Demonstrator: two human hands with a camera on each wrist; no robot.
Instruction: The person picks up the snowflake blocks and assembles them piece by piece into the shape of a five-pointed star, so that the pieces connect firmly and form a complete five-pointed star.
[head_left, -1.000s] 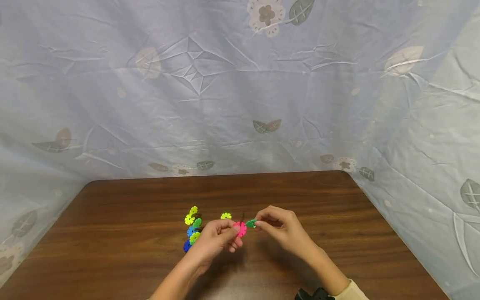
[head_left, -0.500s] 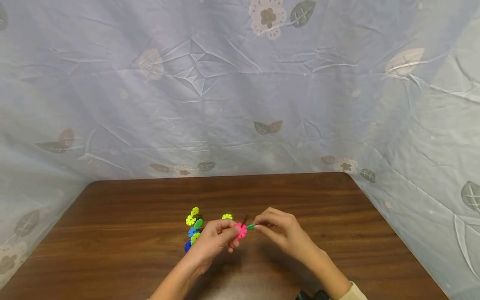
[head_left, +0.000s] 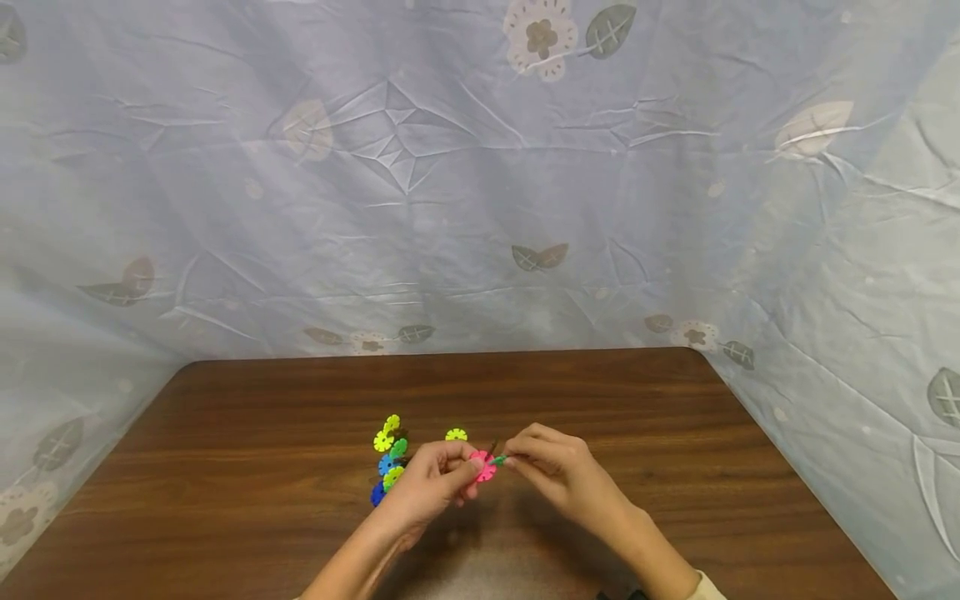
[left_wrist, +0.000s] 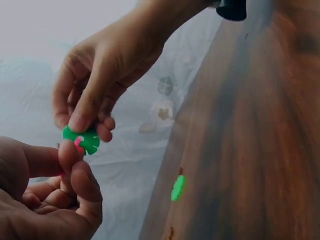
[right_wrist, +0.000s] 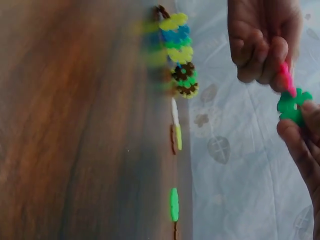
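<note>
My left hand [head_left: 435, 483] pinches a pink notched interlocking disc [head_left: 487, 471] between thumb and fingers, over the table's middle. From the right, my right hand [head_left: 573, 475] holds a green notched disc [head_left: 498, 460] by its edge. The green disc meets the pink one's right rim. In the left wrist view the green disc [left_wrist: 90, 142] stands edge-crosswise to the pink, with a bit of pink showing at its notch. The right wrist view has the pink disc [right_wrist: 286, 80] nearly edge-on above the green disc [right_wrist: 291, 109]; fingers hide much of both.
Left of my left hand lies a cluster of joined discs, among them a yellow disc [head_left: 383, 441], a blue disc [head_left: 387, 465] and a dark blue disc [head_left: 377, 494]. A single yellow disc [head_left: 456, 434] lies behind the hands. Patterned cloth [head_left: 480, 208] hangs beyond the wooden table [head_left: 262, 433].
The right hand has moved slightly left and turned the green disc more edge-on, bringing it from beside the pink disc to overlap its rim. The left hand keeps its pinch.
</note>
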